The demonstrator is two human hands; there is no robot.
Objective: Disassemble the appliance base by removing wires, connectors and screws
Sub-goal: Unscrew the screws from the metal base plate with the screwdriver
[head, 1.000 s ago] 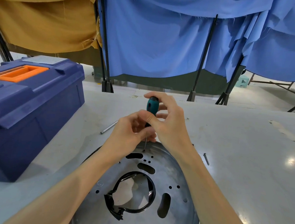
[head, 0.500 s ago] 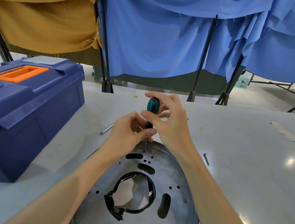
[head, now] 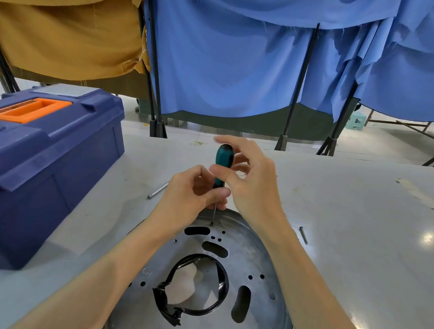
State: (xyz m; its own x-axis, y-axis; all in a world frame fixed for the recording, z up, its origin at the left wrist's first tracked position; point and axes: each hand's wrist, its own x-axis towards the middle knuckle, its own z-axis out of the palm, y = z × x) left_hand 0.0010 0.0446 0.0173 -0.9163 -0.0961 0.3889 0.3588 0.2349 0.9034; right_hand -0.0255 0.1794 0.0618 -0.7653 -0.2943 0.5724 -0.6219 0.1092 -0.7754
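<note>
Head: screwdriver (head: 224, 157) in right hand (head: 255, 190)

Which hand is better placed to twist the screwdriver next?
Right. The right hand pinches the top of the screwdriver, free to twist; the left hand only steadies its shaft just above the base.

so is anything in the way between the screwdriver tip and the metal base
Nothing visible. The screwdriver shaft runs straight down to the base near its far rim, tip on it. The left hand pinches the shaft higher up; the right hand holds the handle.
</note>
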